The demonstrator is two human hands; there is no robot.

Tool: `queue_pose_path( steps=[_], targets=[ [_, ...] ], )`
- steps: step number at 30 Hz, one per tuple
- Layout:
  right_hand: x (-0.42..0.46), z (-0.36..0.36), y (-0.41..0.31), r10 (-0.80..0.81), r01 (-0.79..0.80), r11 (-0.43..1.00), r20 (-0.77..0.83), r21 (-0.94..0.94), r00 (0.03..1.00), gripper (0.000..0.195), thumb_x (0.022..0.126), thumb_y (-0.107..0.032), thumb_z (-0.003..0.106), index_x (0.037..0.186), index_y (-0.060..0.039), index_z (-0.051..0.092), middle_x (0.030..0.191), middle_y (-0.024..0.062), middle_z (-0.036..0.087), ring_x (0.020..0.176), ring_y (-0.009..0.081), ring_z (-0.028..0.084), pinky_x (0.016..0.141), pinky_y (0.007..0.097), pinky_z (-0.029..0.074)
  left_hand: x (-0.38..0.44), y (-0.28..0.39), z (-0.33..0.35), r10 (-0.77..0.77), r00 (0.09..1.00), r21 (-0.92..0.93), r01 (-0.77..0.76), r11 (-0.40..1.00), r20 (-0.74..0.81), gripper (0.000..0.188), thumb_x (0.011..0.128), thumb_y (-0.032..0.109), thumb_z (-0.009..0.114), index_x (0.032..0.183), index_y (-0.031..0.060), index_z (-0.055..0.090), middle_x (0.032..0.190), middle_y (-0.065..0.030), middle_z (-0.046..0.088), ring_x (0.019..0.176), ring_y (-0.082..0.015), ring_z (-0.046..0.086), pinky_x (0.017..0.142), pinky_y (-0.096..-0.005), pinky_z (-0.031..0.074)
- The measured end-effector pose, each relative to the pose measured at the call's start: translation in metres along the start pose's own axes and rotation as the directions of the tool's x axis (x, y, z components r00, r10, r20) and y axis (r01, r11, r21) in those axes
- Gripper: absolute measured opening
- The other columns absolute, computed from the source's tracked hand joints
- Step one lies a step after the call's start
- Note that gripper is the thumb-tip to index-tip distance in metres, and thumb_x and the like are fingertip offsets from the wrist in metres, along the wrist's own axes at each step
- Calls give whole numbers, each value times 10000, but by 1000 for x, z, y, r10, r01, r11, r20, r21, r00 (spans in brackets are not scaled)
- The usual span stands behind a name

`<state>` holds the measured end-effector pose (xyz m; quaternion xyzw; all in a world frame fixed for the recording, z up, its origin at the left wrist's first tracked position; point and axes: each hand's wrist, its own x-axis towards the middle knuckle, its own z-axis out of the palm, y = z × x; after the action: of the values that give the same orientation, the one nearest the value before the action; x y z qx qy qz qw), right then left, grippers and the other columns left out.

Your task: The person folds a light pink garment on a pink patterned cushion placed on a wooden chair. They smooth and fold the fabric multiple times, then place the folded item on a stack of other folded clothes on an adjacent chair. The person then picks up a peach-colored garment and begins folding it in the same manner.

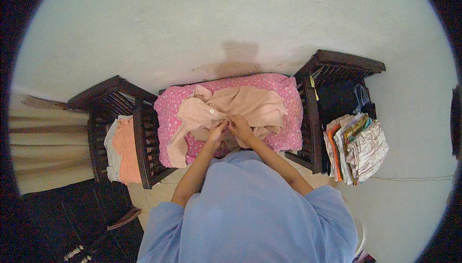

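A pale pink button-up shirt (249,102) lies spread and rumpled in front of me, with white buttons along its edge. Under it is a pink patterned cushion (168,100) with small flowers. My left hand (217,130) and my right hand (240,127) meet at the shirt's front edge, near the middle. Fingertips of both hands pinch the fabric there. One sleeve hangs toward the cushion's lower left. What lies between the fingertips is too small to make out.
Dark slatted wooden chairs stand on the left (139,140) and right (314,129). Folded orange clothing (126,151) lies on the left one, and a stack of folded clothes (366,151) on the right one. A pale wall (231,17) rises behind the cushion.
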<state>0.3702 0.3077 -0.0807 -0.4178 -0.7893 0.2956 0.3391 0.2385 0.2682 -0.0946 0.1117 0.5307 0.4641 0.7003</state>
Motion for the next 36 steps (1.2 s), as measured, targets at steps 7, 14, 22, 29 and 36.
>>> queue_pose_path(
  steps=[7, 14, 22, 29, 36],
  targets=[
    [16, -39, -45, 266, -317, 913, 215, 255, 940, 342, 713, -92, 543, 1041, 3, 554, 797, 169, 579, 720, 229, 557, 659, 315, 433, -17, 24, 3, 800, 486, 866, -493, -83, 353, 284, 775, 160, 548, 1050, 87, 550, 985, -103, 573, 974, -233, 516, 914, -400, 331],
    [6, -43, -32, 394, -480, 805, 290, 350, 872, 241, 769, -158, 549, 933, 6, 615, 707, 109, 618, 626, 133, 565, 578, 273, 447, -22, 49, 3, 459, 633, 763, -621, -180, 624, 280, 771, 190, 526, 1036, 109, 560, 1005, -110, 567, 989, -264, 507, 998, -447, 195],
    [-6, -40, -8, 464, -532, 768, 264, 357, 846, 184, 783, -143, 556, 876, -3, 630, 749, 85, 623, 693, 112, 570, 628, 255, 461, -19, 41, 11, 474, 616, 746, -649, -146, 629, 262, 780, 227, 501, 969, 68, 586, 945, -147, 575, 948, -294, 511, 950, -429, 262],
    [-2, -60, -28, 299, -379, 876, 280, 299, 912, 216, 781, -137, 556, 961, -34, 617, 858, 137, 629, 737, 192, 604, 681, 290, 476, -15, 40, 8, 393, 737, 805, -594, -11, 549, 251, 758, 228, 534, 919, 44, 592, 900, -166, 577, 939, -307, 510, 913, -425, 294],
    [2, -60, -9, 145, -204, 974, 419, 101, 896, 233, 782, -158, 551, 969, -31, 607, 845, 150, 625, 712, 197, 601, 686, 296, 469, -24, 43, 14, 412, 718, 806, -588, -71, 560, 301, 713, 231, 572, 944, 38, 583, 932, -170, 575, 923, -329, 511, 893, -421, 319]
  ],
)
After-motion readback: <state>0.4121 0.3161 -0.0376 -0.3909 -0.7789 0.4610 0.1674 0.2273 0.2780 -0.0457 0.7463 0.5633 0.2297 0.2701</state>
